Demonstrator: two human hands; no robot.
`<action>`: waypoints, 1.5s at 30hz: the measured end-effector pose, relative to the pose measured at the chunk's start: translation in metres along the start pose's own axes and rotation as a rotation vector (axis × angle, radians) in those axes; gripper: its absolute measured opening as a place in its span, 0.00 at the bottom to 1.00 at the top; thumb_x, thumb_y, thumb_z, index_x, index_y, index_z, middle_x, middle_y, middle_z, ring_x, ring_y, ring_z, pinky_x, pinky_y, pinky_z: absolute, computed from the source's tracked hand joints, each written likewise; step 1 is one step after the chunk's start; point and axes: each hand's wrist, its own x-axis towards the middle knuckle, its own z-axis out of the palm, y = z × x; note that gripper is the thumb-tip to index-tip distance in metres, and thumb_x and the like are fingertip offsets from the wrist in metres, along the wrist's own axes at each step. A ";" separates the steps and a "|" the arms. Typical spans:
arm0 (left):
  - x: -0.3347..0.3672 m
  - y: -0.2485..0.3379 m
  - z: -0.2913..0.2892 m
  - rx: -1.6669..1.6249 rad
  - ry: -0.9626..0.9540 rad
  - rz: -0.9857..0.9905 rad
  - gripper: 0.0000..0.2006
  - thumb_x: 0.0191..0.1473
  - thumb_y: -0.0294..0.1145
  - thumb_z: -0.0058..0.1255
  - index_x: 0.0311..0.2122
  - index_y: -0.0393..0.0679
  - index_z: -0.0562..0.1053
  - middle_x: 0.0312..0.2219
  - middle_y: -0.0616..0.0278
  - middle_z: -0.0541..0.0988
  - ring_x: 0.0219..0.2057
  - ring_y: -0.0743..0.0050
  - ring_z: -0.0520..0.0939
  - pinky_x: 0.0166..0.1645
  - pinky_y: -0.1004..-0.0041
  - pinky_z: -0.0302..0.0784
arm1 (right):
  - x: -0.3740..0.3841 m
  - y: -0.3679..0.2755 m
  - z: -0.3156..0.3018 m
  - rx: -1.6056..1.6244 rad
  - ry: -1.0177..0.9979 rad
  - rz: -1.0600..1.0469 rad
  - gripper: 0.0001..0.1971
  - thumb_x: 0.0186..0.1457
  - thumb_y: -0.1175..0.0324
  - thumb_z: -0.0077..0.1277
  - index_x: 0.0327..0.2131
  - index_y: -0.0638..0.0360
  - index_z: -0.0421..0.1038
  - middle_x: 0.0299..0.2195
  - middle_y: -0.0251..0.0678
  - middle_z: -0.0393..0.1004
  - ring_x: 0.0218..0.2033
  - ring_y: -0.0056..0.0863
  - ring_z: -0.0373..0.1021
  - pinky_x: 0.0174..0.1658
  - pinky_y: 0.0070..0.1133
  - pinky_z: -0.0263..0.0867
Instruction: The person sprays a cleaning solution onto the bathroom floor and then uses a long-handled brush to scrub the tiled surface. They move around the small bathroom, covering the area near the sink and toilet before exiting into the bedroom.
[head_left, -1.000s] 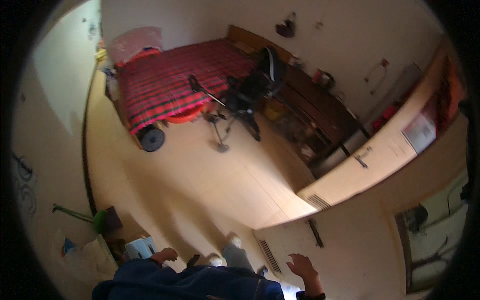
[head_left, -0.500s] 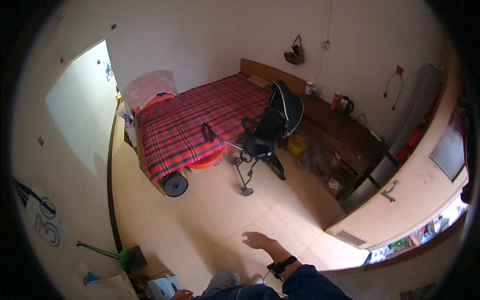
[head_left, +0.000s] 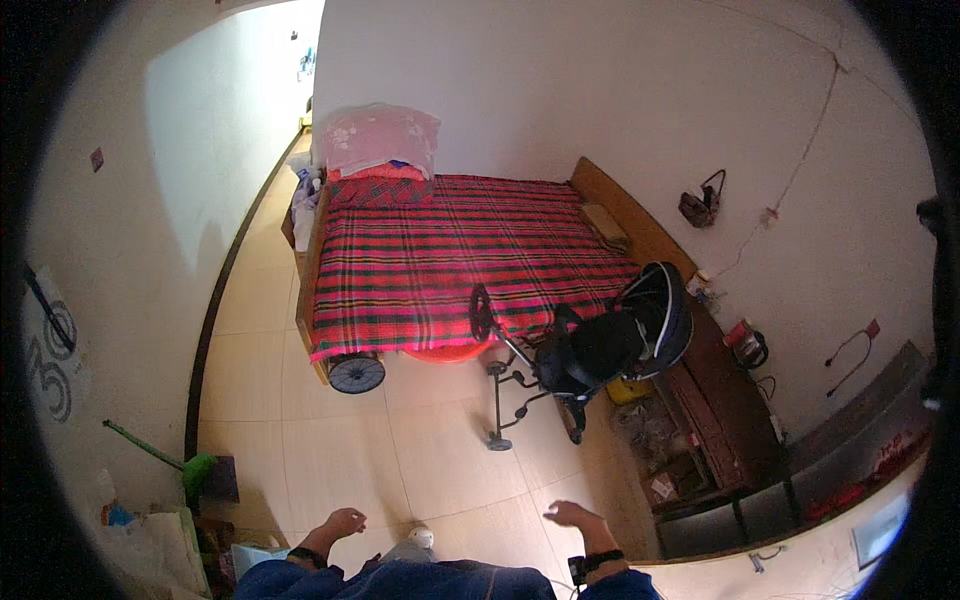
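Observation:
My left hand (head_left: 345, 522) hangs over the tiled floor at the lower middle, holding nothing, its fingers loosely bent and a little apart. To its right, my right hand (head_left: 572, 514) is also empty, with the fingers stretched and apart. Both wrists carry dark bands. Neither hand touches anything. Ahead stands a black baby stroller (head_left: 600, 350) with a hood and thin metal legs, beside a bed (head_left: 460, 260) under a red plaid blanket. A spoked wheel (head_left: 357, 374) rests at the bed's near left corner. Part of a red basin (head_left: 447, 353) shows beneath the bed's edge.
A dark wooden desk (head_left: 715, 410) lines the right wall, with a kettle (head_left: 749, 352) on it. Pillows (head_left: 382, 138) are stacked on the bed's left end. A green long-handled thing (head_left: 198, 474) stands at lower left. The door (head_left: 830, 540) is at lower right.
My view has turned right and moved nearer the bed and stroller. The left hand has come fully into sight, and the right arm has shifted toward the right edge.

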 end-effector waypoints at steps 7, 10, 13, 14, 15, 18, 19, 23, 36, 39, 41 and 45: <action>0.038 0.027 -0.053 0.118 -0.061 0.032 0.16 0.59 0.35 0.50 0.47 0.33 0.73 0.36 0.46 0.82 0.38 0.59 0.84 0.45 0.65 0.80 | 0.142 -0.091 -0.156 0.488 0.430 -0.118 0.25 0.58 0.52 0.51 0.50 0.61 0.70 0.42 0.49 0.76 0.44 0.42 0.72 0.49 0.31 0.68; 0.028 -0.028 -0.061 -0.882 -0.174 0.059 0.18 0.56 0.38 0.54 0.43 0.30 0.73 0.34 0.46 0.80 0.37 0.54 0.83 0.41 0.60 0.81 | 0.233 -0.116 -0.201 0.298 0.459 -0.205 0.23 0.58 0.52 0.51 0.45 0.63 0.72 0.40 0.48 0.76 0.42 0.40 0.73 0.46 0.27 0.68; -0.015 -0.069 -0.059 -1.176 -0.228 0.106 0.17 0.57 0.34 0.53 0.44 0.29 0.72 0.32 0.46 0.80 0.36 0.52 0.83 0.41 0.60 0.81 | 0.353 -0.142 -0.234 0.308 0.487 -0.146 0.25 0.56 0.50 0.52 0.44 0.66 0.70 0.43 0.53 0.74 0.45 0.43 0.71 0.48 0.30 0.67; -0.032 -0.070 -0.051 -0.916 0.062 -0.078 0.18 0.58 0.36 0.53 0.45 0.29 0.72 0.32 0.47 0.81 0.35 0.54 0.83 0.40 0.61 0.81 | 0.389 -0.150 -0.248 0.362 0.587 -0.201 0.29 0.55 0.49 0.53 0.48 0.68 0.67 0.47 0.55 0.71 0.49 0.45 0.69 0.52 0.32 0.65; -0.049 -0.067 -0.043 -0.655 0.265 -0.235 0.19 0.59 0.37 0.52 0.45 0.29 0.71 0.31 0.48 0.81 0.34 0.56 0.84 0.39 0.63 0.81 | 0.419 -0.159 -0.257 0.426 0.620 -0.166 0.34 0.54 0.48 0.54 0.53 0.69 0.64 0.51 0.58 0.68 0.53 0.47 0.66 0.55 0.34 0.62; -0.091 -0.041 -0.031 -0.511 0.345 -0.418 0.19 0.59 0.38 0.51 0.46 0.30 0.71 0.31 0.48 0.81 0.34 0.56 0.84 0.39 0.64 0.81 | 0.495 -0.190 -0.285 0.507 0.620 -0.115 0.49 0.49 0.45 0.57 0.63 0.72 0.47 0.61 0.62 0.54 0.62 0.54 0.53 0.64 0.38 0.50; -0.100 -0.027 -0.027 -0.520 0.362 -0.438 0.19 0.59 0.38 0.51 0.46 0.30 0.71 0.31 0.49 0.81 0.34 0.57 0.84 0.39 0.64 0.81 | 0.511 -0.198 -0.292 0.502 0.659 -0.100 0.50 0.48 0.46 0.59 0.63 0.72 0.47 0.61 0.61 0.54 0.62 0.53 0.53 0.64 0.37 0.51; -0.118 0.021 -0.021 -0.538 0.419 -0.460 0.19 0.60 0.39 0.50 0.46 0.30 0.71 0.31 0.49 0.82 0.34 0.58 0.84 0.39 0.65 0.81 | 0.545 -0.222 -0.301 0.552 0.635 0.197 0.40 0.56 0.50 0.52 0.60 0.72 0.49 0.48 0.64 0.69 0.49 0.56 0.69 0.50 0.41 0.67; -0.078 0.003 -0.087 -0.064 0.189 -0.193 0.15 0.62 0.37 0.46 0.47 0.35 0.71 0.33 0.54 0.83 0.35 0.63 0.85 0.37 0.69 0.80 | 0.359 -0.240 -0.214 0.277 0.453 0.139 0.28 0.63 0.48 0.41 0.48 0.70 0.58 0.34 0.60 0.76 0.38 0.58 0.74 0.40 0.46 0.70; -0.056 -0.045 -0.119 -0.359 0.106 -0.203 0.17 0.59 0.41 0.50 0.45 0.37 0.73 0.33 0.55 0.83 0.32 0.71 0.85 0.38 0.73 0.79 | 0.310 -0.252 -0.175 0.200 0.449 0.114 0.26 0.62 0.48 0.43 0.43 0.68 0.61 0.31 0.58 0.76 0.35 0.57 0.74 0.39 0.46 0.70; -0.030 -0.068 -0.141 -0.506 0.160 -0.346 0.18 0.56 0.42 0.55 0.44 0.37 0.74 0.30 0.58 0.83 0.30 0.72 0.85 0.38 0.72 0.80 | 0.278 -0.266 -0.152 0.210 0.460 0.008 0.26 0.61 0.47 0.45 0.43 0.66 0.62 0.30 0.57 0.76 0.32 0.56 0.75 0.37 0.47 0.69; 0.001 -0.041 -0.181 -0.061 0.122 0.004 0.14 0.60 0.41 0.52 0.42 0.41 0.75 0.29 0.61 0.83 0.30 0.75 0.84 0.36 0.73 0.79 | 0.233 -0.315 -0.117 0.163 0.355 -0.077 0.27 0.62 0.47 0.43 0.46 0.67 0.61 0.31 0.58 0.76 0.35 0.56 0.74 0.38 0.45 0.69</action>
